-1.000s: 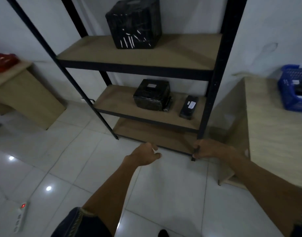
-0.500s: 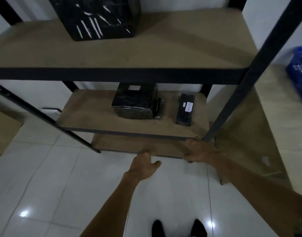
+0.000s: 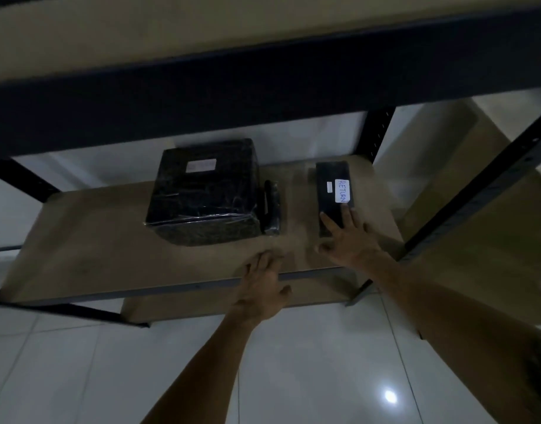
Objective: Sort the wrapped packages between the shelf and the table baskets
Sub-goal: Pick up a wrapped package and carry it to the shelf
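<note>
On the middle shelf board (image 3: 110, 234) lie three black wrapped packages. A large boxy one (image 3: 201, 194) with a white label sits in the middle, and a thin dark one (image 3: 272, 209) leans against its right side. A flat narrow package (image 3: 332, 185) with a white "RETURN" label lies to the right. My right hand (image 3: 345, 237) rests with spread fingers on the near end of that flat package, not closed around it. Open and empty, my left hand (image 3: 263, 283) hovers over the shelf's front edge.
The dark front beam of the upper shelf (image 3: 263, 84) crosses the top of the view just above the packages. A black upright post (image 3: 477, 191) stands at the right, with a wooden table side (image 3: 492, 240) behind it. White tiled floor (image 3: 293, 377) lies below.
My head has dropped and moved closer to the middle shelf. My right hand left the shelf's front corner and reached onto the "RETURN" package. My left hand rose to the shelf edge.
</note>
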`<state>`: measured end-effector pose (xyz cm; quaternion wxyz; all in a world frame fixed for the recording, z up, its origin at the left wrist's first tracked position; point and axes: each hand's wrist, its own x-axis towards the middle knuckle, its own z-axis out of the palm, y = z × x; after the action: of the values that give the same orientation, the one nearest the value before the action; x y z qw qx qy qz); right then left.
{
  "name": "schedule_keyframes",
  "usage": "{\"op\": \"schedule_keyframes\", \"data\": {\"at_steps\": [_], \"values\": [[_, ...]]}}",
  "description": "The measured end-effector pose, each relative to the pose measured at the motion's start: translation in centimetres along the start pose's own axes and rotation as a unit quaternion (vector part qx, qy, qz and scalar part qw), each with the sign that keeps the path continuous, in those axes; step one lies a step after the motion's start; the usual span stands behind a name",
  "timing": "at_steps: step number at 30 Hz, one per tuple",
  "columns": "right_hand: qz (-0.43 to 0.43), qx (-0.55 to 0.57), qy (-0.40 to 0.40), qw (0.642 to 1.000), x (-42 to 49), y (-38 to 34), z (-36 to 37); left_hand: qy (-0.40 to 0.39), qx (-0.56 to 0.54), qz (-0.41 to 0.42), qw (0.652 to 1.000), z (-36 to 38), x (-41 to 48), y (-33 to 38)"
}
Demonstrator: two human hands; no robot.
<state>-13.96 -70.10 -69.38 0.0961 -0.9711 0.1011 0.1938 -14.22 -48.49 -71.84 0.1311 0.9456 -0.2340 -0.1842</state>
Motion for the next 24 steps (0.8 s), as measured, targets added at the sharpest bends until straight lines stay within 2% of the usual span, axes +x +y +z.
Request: {"op": "schedule_keyframes", "data": {"at_steps": [3,5,7,10,12,24], "values": [[-0.001,0.001,0.025,1.0,-0.7,0.4,1.8,0.021,0.022,0.002,1.0,1.6,0.3,-0.6],[-0.014,-0.02,0.118,0.993,-1.8,0.2,2.5,0.044,0.037,0.002,0.998,2.1,0.2,-0.8],[0.011,-0.009,0.185,0.983,-2.0,0.0,2.6,0.065,0.036,0.005,0.997,2.2,0.1,-0.9],[0.117,0.092,0.146,0.978,-0.8,-0.8,1.7,0.077,0.037,0.011,0.996,2.4,0.1,-1.1],[0.152,0.134,0.111,0.973,-0.1,-1.1,1.9,0.071,0.037,0.017,0.997,2.8,0.0,-1.2],[0.136,0.115,0.111,0.978,-1.7,-1.4,3.1,0.055,0.067,0.019,0.996,4.1,-0.6,-1.1]]}}
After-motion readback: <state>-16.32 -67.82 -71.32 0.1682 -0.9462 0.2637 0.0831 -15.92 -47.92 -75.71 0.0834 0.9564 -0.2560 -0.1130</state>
